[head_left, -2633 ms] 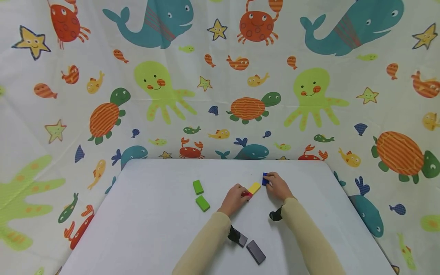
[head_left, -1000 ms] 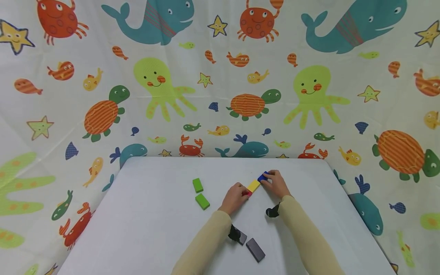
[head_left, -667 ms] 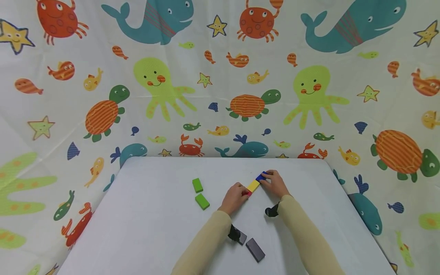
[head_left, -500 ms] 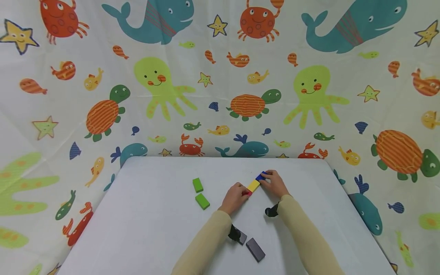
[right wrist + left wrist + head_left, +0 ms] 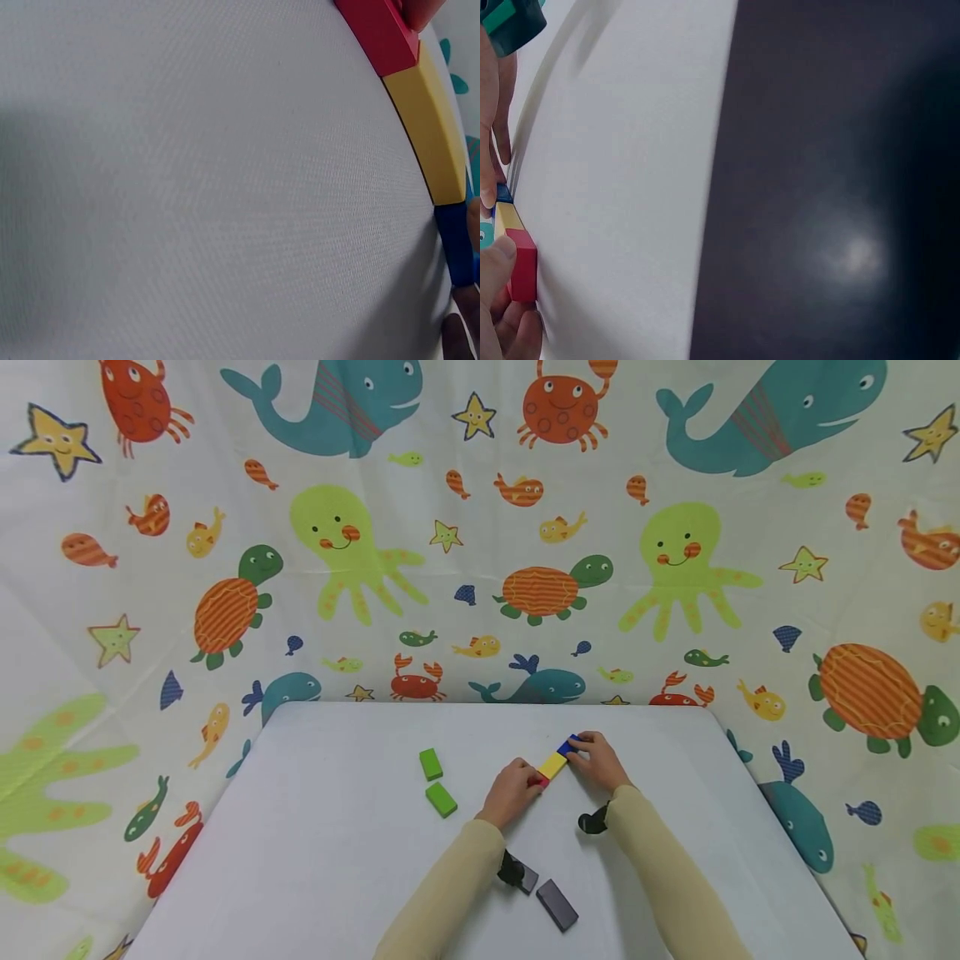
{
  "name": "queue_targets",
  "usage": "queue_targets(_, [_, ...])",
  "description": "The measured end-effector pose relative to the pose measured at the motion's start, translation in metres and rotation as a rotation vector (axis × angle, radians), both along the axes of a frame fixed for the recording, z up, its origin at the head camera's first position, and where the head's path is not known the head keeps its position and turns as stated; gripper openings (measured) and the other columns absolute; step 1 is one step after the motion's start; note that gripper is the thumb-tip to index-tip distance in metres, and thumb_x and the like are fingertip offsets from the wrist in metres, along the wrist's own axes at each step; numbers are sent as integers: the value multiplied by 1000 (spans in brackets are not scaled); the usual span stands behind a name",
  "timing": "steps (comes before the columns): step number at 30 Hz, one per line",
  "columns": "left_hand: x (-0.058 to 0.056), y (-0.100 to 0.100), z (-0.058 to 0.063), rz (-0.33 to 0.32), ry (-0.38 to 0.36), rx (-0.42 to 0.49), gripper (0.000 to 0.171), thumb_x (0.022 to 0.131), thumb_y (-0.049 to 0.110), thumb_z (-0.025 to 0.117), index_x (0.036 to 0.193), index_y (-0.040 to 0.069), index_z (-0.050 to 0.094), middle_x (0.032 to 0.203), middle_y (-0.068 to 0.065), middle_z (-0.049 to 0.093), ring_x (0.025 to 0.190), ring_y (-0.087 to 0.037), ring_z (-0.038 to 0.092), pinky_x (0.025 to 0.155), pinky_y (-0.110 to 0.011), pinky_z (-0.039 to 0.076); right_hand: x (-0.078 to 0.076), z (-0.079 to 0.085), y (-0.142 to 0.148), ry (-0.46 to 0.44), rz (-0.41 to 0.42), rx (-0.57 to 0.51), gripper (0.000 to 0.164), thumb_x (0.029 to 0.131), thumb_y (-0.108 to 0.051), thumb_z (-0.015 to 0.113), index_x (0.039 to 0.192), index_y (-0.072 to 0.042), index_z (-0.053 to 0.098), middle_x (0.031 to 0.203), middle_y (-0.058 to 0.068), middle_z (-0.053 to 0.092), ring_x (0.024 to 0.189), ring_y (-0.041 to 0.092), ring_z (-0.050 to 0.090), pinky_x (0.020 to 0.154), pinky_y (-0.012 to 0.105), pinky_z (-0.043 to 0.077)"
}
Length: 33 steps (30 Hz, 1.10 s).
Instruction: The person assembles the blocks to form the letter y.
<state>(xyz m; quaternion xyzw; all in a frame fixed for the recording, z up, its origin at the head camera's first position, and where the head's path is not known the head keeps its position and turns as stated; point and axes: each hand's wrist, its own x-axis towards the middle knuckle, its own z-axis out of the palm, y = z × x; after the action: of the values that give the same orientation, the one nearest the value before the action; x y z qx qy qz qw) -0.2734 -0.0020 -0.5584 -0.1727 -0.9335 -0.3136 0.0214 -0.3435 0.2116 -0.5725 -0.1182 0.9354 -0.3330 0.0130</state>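
Red, yellow and blue blocks lie end to end in a slanted row on the white table. With thumb and fingers my left hand point(image 5: 512, 793) pinches the red block point(image 5: 525, 264) at the near end. The yellow block point(image 5: 553, 766) sits in the middle, its ends against the other two in the right wrist view. At the far end, my right hand point(image 5: 602, 762) grips the blue block point(image 5: 453, 238) between thumb and fingers. Fingers cover part of the red and blue blocks in the head view.
Two green blocks, one farther back point(image 5: 431, 764) and one nearer point(image 5: 441, 799), lie left of my hands. Nearer my body is a dark grey block point(image 5: 557, 906); a second grey block point(image 5: 529, 878) is partly behind the black left wrist camera point(image 5: 512, 869). A sea-animal cloth point(image 5: 465, 527) hangs behind.
The blue block, earlier apart from the yellow one and turned differently, has been swung and slid left into line against it by my right hand. My left hand stays on the red block.
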Motion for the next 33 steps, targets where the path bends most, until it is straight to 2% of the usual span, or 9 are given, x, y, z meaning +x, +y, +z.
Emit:
queue_targets(15, [-1,1,-3,7,6,-7,16,87,20,76,98,8,75,93,-1,58,79,-11,53,79,-23,52,0,0,0,-38,-12,-17,45,95,-17,66,135,0,56,139,25,43,129,41,43,107,54,35])
queue_targets(27, [-2,-1,-2,-6,-3,-4,17,88,19,75,101,8,75,94,-1,59,80,-11,53,80,-23,51,2,0,-2,21,5,-6,43,95,-18,66,133,1,58,138,26,45,129,42,42,107,56,34])
queue_targets(33, [-2,-3,-5,-12,-19,33,21,88,17,75,106,7,74,98,-3,60,84,-12,54,84,-27,52,6,5,1,26,-22,-49,42,97,-20,62,135,-2,58,139,25,44,129,42,42,106,56,37])
